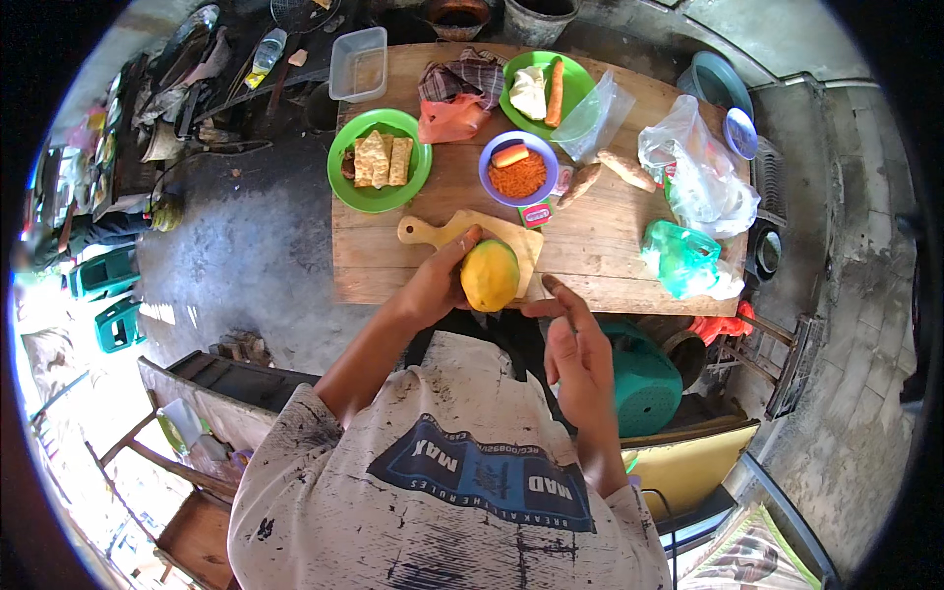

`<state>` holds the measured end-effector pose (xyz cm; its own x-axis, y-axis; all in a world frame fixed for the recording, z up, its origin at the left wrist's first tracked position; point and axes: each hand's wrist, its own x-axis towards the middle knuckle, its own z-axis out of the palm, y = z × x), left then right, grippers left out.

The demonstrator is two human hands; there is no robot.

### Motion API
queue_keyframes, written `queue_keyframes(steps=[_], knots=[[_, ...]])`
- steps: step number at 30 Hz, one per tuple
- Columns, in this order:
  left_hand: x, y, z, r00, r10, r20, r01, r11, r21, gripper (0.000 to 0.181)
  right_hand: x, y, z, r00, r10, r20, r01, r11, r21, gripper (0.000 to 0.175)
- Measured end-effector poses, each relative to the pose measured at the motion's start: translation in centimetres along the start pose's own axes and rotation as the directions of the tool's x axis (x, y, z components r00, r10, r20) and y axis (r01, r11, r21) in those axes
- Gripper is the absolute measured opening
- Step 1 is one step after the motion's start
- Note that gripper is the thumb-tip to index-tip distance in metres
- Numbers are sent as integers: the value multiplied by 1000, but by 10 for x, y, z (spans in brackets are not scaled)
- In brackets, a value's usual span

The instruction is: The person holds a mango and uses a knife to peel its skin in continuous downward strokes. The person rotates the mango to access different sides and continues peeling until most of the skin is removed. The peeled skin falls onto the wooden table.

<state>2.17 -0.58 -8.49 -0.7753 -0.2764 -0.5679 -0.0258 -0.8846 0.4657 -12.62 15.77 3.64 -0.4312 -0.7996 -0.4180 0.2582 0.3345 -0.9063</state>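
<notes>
My left hand (445, 279) holds a yellow-green mango (490, 275) above the near edge of a wooden cutting board (528, 247). To the right of the fruit, my right hand (571, 332) is raised just off the table edge, its fingers apart and no object visible in it. Beyond the board stands a purple bowl (518, 169) of shredded orange food with a carrot piece on top. A green plate (378, 195) at the left bears folded flat pastries. On the far green plate (512, 65) lie a whole carrot (554, 92) and a pale white item.
Brown root vegetables (626, 170), plastic bags (693, 162) and a green plastic bag (680, 258) lie on the table's right. An orange bag (453, 119), checked cloth (472, 77) and clear container (358, 65) stand farther back. A teal plastic seat (645, 383) is near my right arm.
</notes>
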Motion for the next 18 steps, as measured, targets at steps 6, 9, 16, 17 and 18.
queue_keyframes(steps=[6, 9, 16, 17, 18], knots=[[-7, 7, -15, 951, 204, 235, -127, 944, -305, 45, 5, -6, 18, 940, -304, 157, 342, 829, -443, 42], [-11, 15, -12, 973, 196, 121, -137, 915, -380, 48, 2, -6, 31, 935, -307, 180, 355, 837, -417, 36], [-23, 35, -8, 914, 276, 296, -220, 953, -209, 56, -2, -6, 47, 913, -370, 170, 402, 753, -520, 37], [-25, 37, -7, 912, 281, 300, -236, 955, -178, 57, -2, -5, 48, 907, -388, 167, 414, 741, -529, 37], [-28, 38, -7, 913, 282, 295, -252, 958, -139, 57, -2, -4, 49, 903, -395, 169, 419, 723, -549, 39]])
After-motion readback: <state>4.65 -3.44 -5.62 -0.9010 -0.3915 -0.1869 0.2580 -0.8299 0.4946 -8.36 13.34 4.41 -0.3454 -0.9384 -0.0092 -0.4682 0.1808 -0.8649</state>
